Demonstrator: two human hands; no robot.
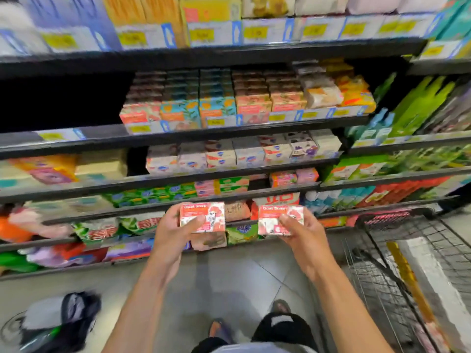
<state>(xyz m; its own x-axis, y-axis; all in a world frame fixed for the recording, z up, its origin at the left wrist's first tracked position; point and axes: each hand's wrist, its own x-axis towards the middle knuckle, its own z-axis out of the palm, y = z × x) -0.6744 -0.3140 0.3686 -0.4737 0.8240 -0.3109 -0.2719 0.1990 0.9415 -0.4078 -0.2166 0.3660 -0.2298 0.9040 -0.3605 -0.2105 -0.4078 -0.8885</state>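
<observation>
I see my left hand gripping the left Goat Soap box, thumb across its front. My right hand clasps the right Goat Soap box likewise, both boxes raised before the lower shelves.

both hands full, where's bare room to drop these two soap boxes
Looks bare: the dark shelf stretch left of the stacked orange and teal cartons, and the black wire cart beside its long white pack. Crowded: the lower shelves behind the red-and-white cardboard soap boxes.
</observation>
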